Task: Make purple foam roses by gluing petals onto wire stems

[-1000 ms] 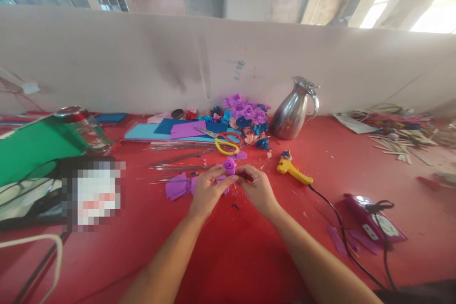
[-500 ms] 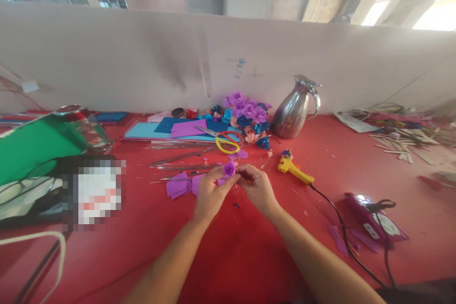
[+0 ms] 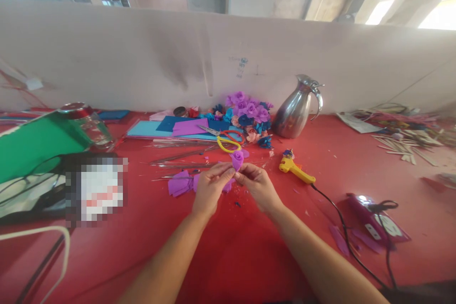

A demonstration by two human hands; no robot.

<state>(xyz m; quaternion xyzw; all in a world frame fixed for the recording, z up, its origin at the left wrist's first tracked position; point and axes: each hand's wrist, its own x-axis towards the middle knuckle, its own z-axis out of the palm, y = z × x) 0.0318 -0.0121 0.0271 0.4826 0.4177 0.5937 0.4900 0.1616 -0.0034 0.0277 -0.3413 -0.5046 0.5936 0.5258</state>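
A small purple paper rose stands upright between my two hands, over the middle of the red table. My left hand pinches its base from the left. From the right, the thumb and fingers of my right hand close on the same base. Purple paper petals lie just left of my left hand, with a thin wire over them. Scissors with red and yellow handles rest beyond the rose. To the right of my right hand lies a yellow glue gun.
Finished paper flowers are heaped by the wall beside a steel jug. Coloured paper sheets and thin wires lie in front. A glass jar stands left. A corded power strip and wooden sticks are at right.
The rose has tipped from facing me to standing more upright, showing its side. Both hands have come closer together at its base. The view has shifted slightly.
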